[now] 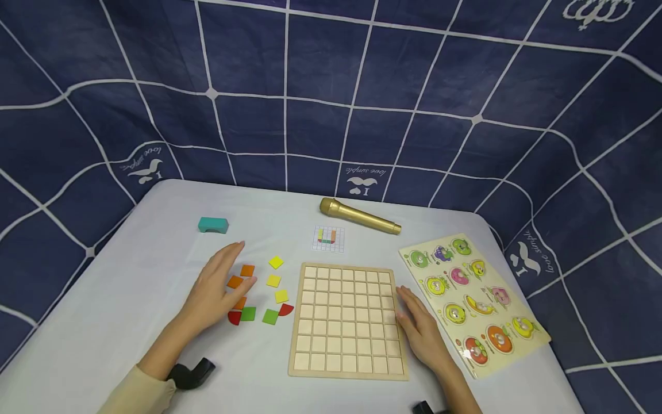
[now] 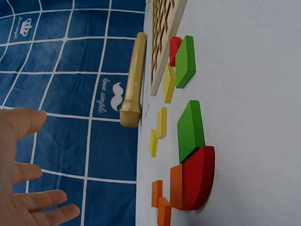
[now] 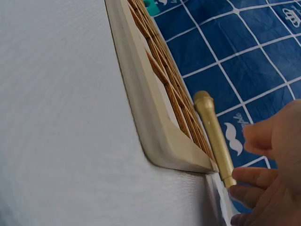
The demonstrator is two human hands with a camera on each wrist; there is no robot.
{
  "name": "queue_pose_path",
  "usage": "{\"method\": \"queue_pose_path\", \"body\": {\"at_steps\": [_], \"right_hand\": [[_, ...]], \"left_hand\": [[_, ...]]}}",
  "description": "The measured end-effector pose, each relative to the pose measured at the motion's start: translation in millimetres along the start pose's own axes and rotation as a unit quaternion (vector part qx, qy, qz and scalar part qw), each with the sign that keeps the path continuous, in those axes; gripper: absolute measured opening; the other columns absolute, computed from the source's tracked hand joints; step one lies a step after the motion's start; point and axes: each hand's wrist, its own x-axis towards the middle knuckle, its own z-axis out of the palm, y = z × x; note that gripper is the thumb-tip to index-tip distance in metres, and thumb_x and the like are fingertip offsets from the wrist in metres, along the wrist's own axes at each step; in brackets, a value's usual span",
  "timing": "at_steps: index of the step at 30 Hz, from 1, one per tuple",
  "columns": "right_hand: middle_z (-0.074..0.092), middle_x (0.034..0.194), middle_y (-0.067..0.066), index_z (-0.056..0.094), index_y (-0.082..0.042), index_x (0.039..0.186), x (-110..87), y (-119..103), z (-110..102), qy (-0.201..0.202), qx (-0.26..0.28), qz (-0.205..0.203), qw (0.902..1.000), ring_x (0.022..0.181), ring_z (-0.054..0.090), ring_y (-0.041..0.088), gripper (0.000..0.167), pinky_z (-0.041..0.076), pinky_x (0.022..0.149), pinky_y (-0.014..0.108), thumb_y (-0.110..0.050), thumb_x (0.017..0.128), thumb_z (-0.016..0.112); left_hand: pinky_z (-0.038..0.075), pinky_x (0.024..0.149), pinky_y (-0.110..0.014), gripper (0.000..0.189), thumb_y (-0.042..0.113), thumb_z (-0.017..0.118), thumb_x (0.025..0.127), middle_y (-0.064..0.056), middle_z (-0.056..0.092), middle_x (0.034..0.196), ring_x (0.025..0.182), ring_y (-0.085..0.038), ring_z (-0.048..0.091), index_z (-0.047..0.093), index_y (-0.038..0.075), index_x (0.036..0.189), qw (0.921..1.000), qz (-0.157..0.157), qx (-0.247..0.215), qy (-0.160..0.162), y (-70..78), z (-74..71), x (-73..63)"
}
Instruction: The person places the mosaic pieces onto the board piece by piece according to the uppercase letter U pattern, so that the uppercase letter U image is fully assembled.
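Note:
My left hand (image 1: 213, 290) hovers with fingers spread at the left side of a loose group of small coloured pieces. Three orange squares (image 1: 247, 270) lie by its thumb and fingertips, and nothing is in its grasp. Beside them are three yellow squares (image 1: 276, 262), two green squares (image 1: 270, 317) and two red quarter-circle pieces (image 1: 286, 310). A wooden grid board (image 1: 346, 375) with square cells lies in the middle of the table. My right hand (image 1: 421, 328) is at the board's right edge, fingers relaxed and fingertips right at the rim.
Behind the board are a small pattern card (image 1: 328, 239) and a gold microphone (image 1: 359, 216). A teal block (image 1: 213, 225) sits at the back left. On the right lies a fruit puzzle board (image 1: 496, 365). A dark blue checked cloth (image 1: 320, 63) hangs behind the table.

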Motion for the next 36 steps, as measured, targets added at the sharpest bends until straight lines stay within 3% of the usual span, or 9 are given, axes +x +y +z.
{"method": "queue_pose_path", "body": {"at_steps": [6, 13, 22, 29, 36], "right_hand": [[0.036, 0.142, 0.016, 0.044, -0.008, 0.137, -2.3, 8.7, 3.3, -0.019, -0.019, 0.007, 0.9996, 0.134, 0.025, 0.033, 0.044, 0.016, 0.105, 0.054, -0.011, 0.093, 0.052], [0.031, 0.144, 0.018, 0.037, 0.000, 0.139, -5.0, 14.4, 6.5, -0.038, -0.053, -0.023, 0.9976, 0.135, 0.019, 0.035, 0.048, 0.009, 0.105, 0.055, -0.005, 0.093, 0.049], [0.030, 0.145, 0.017, 0.037, 0.002, 0.138, -5.3, 15.3, 6.3, -0.048, -0.056, -0.038, 0.9965, 0.135, 0.018, 0.035, 0.048, 0.008, 0.105, 0.055, 0.000, 0.092, 0.049], [0.030, 0.145, 0.018, 0.037, 0.002, 0.138, -4.9, 16.5, 7.4, -0.046, -0.057, -0.045, 0.9963, 0.135, 0.019, 0.036, 0.048, 0.009, 0.105, 0.055, 0.001, 0.091, 0.050], [0.030, 0.145, 0.018, 0.037, 0.002, 0.138, -5.6, 15.1, 7.2, -0.048, -0.057, -0.043, 0.9963, 0.135, 0.018, 0.035, 0.049, 0.009, 0.105, 0.055, 0.001, 0.091, 0.050]], "left_hand": [[0.035, 0.094, -0.055, 0.066, 0.025, 0.070, 0.081, -0.015, 0.043, 0.133, 0.122, -0.032, 0.039, 0.041, 0.006, 0.137, 0.9993, -0.001, -0.038, 0.001, -2.5, 7.1, 9.4], [0.035, 0.093, -0.056, 0.061, 0.021, 0.068, 0.083, -0.018, 0.047, 0.128, 0.116, -0.036, 0.044, 0.042, 0.003, 0.135, 0.9973, -0.016, -0.070, -0.014, -16.1, 19.1, 21.3], [0.037, 0.093, -0.052, 0.051, 0.021, 0.064, 0.087, -0.017, 0.049, 0.128, 0.114, -0.034, 0.047, 0.048, 0.004, 0.132, 0.9895, -0.073, -0.091, -0.086, -27.3, 33.2, 44.3], [0.037, 0.094, -0.049, 0.050, 0.011, 0.066, 0.083, -0.015, 0.051, 0.125, 0.112, -0.032, 0.049, 0.050, 0.006, 0.130, 0.9840, -0.070, -0.110, -0.121, -28.5, 48.8, 60.3], [0.039, 0.091, -0.046, 0.055, 0.004, 0.069, 0.078, -0.013, 0.055, 0.115, 0.104, -0.028, 0.051, 0.051, 0.006, 0.130, 0.9780, -0.071, -0.120, -0.156, -33.9, 63.0, 64.8]]}}
